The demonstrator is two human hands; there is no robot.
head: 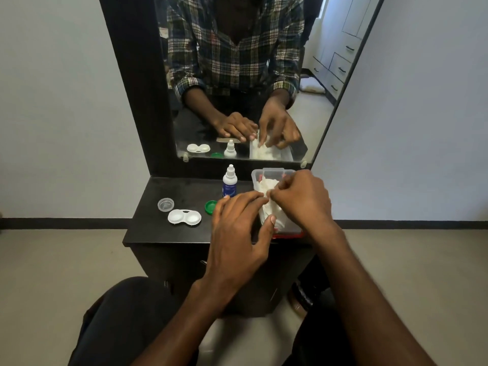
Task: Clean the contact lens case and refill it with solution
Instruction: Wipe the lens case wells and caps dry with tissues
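Both hands are hiding the box [257, 178]: left [239, 228] resting flat, right [301, 199] pinching tissue [265, 184]; case [184, 216] lying clear, near the edge.

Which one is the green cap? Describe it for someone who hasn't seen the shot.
Start at the dark shelf under the mirror. Just in front of the upright dropper bottle, beside the left hand, lies the green cap. It is the only green item; the lens case and small lid are whitish.

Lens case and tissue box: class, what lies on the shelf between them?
In the head view, a green cap lies between lens case and tissue box.
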